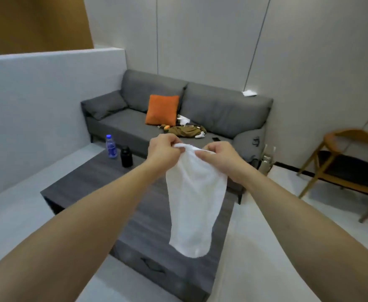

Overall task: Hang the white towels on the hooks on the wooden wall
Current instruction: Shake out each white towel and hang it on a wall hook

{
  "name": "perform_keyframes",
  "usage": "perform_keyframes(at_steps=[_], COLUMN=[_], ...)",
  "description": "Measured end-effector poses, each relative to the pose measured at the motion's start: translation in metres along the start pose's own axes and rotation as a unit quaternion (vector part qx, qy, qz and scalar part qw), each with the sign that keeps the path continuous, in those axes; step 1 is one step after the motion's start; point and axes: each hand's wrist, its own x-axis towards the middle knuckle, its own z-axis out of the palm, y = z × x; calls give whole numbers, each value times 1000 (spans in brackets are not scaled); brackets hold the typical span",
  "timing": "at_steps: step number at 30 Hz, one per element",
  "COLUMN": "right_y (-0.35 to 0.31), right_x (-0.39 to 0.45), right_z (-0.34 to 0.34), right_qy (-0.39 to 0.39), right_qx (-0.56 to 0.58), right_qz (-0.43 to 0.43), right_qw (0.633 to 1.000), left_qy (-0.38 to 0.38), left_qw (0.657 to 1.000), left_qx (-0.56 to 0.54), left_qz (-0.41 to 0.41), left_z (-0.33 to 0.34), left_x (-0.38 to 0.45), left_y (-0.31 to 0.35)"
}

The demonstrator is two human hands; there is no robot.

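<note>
Up in the air above the dark coffee table (87,184), a white towel (195,205) hangs limp and softly creased, tapering to a rounded bottom. Both arms reach forward; the left hand (163,149) and right hand (221,158) pinch its bunched top edge, close together.

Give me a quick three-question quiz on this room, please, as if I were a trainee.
1. True or false: both hands grip the towel by its top edge.
2. Which stands on the table? A) a cup B) two bottles C) a lamp
3. What colour is the cushion on the sofa?

Key: 1. True: the left hand and the right hand pinch it and it hangs free. 2. B: a clear bottle and a black bottle. 3. Orange.
</note>
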Motion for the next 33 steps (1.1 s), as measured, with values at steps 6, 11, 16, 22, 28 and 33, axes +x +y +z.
perform_keyframes(at_steps=[6, 11, 16, 22, 28, 33], right_y=[56, 95, 99, 190, 216, 238], right_x=[29, 21, 22, -2, 9, 26], right_z=[-86, -147, -180, -287, -394, -467], right_qy=[48, 204, 170, 163, 236, 220], right_qx=[-330, -126, -81, -279, -162, -238], right_qz=[110, 164, 106, 239, 133, 107], right_qw=[936, 957, 976, 916, 949, 940], left_qy=[-30, -168, -351, -209, -306, -288], left_qw=[998, 960, 913, 960, 932, 943], left_qx=[28, 207, 49, 12, 8, -53], left_qz=[47, 86, 201, 185, 195, 158], left_z=[57, 118, 221, 309, 413, 466], left_x=[77, 114, 89, 110, 108, 119], left_y=[24, 45, 121, 178, 270, 315])
